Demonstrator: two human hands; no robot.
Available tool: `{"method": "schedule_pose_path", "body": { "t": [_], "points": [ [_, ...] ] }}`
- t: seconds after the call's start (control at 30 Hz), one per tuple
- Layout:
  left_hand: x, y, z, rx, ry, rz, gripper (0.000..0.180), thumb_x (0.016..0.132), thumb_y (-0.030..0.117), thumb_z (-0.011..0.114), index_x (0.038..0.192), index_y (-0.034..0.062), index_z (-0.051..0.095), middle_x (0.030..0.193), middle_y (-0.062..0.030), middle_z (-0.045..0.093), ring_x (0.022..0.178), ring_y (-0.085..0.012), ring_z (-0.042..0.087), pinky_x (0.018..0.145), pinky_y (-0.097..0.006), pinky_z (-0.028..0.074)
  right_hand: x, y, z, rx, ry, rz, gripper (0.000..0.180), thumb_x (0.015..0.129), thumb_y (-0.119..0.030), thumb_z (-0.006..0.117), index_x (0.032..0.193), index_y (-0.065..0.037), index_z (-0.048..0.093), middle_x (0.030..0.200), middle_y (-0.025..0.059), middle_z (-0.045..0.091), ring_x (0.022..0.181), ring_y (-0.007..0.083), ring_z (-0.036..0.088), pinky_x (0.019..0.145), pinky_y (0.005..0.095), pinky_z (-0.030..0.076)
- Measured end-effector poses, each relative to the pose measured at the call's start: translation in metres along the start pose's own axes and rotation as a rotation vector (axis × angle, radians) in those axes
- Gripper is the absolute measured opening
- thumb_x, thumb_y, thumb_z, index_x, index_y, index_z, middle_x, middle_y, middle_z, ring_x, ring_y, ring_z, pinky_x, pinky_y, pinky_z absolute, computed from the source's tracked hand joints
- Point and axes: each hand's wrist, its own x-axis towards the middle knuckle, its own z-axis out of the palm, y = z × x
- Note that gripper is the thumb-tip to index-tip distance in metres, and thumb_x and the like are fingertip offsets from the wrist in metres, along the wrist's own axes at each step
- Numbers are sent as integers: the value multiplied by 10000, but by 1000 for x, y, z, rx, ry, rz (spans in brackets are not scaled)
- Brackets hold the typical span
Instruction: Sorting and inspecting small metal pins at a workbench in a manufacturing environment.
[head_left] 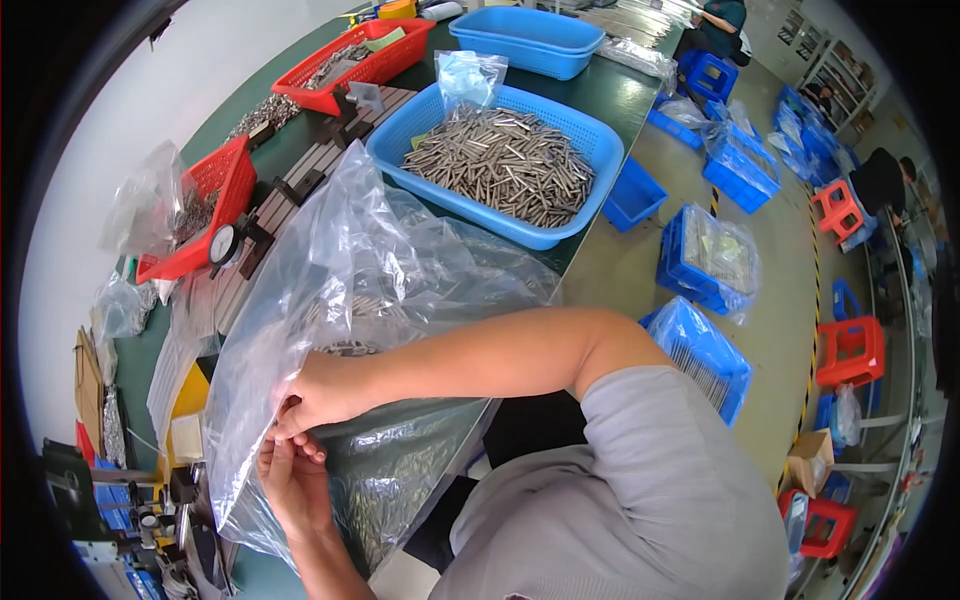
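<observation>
A large clear plastic bag (pixel 345 240) lies spread over the green table in front of me, with some metal pins (pixel 350 310) showing dimly through it. My right hand (pixel 325 390) pinches the bag's edge, its arm reaching across from the right. Just below it, my left hand (pixel 292 475) has its thumb and fingers closed on the same edge, and the two hands meet there. Beyond the bag stands a blue basket (pixel 400 170) heaped with short metal pins (pixel 505 165); a small clear bag (pixel 470 75) rests on its far rim.
Red baskets (pixel 243 185) with metal parts stand at the left, beside a dial gauge (pixel 224 245). Another blue basket (pixel 527 35) sits at the back of the table. Blue crates (pixel 690 265) and red stools (pixel 850 352) occupy the floor at right, with other people seated farther off.
</observation>
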Motion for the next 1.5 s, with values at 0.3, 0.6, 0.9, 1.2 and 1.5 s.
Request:
{"method": "schedule_pose_path", "body": {
  "t": [0.3,0.6,0.9,1.2,1.5],
  "points": [
    [8,-3,9,-14,145,34,144,899,83,506,984,-13,571,843,-106,606,725,-178,582,651,-305,493,-7,-3,-18,-345,236,-114,173,813,-186,656,932,-63,625,842,76,636,771,164,606,699,302,477],
    [5,0,-1,-74,206,150,69,875,66,530,886,21,582,789,-99,611,695,-175,587,631,-292,490,-3,8,-34,883,-75,533,198,853,-174,546,963,-14,586,819,28,587,660,123,527,517,246,384],
    [5,-1,-5,-48,197,88,56,868,73,543,874,23,568,794,-107,612,701,-178,591,639,-300,495,-10,-3,-7,-1066,-18,-77,105,745,-132,652,843,-99,635,846,89,601,813,293,598,674,397,469],
    [5,-1,-3,-29,192,-1,99,878,84,541,912,-1,579,803,-106,613,680,-176,587,640,-288,495,-7,-19,-14,-840,-5,83,150,802,-145,635,926,-65,609,891,108,614,814,286,599,693,359,472],
    [2,0,0,-49,156,-54,140,889,97,539,921,-29,591,784,-100,616,670,-168,579,616,-285,482,-6,-26,-14,-517,23,21,144,852,-128,606,947,-21,592,858,94,603,796,200,586,723,298,460]
  ]
}}
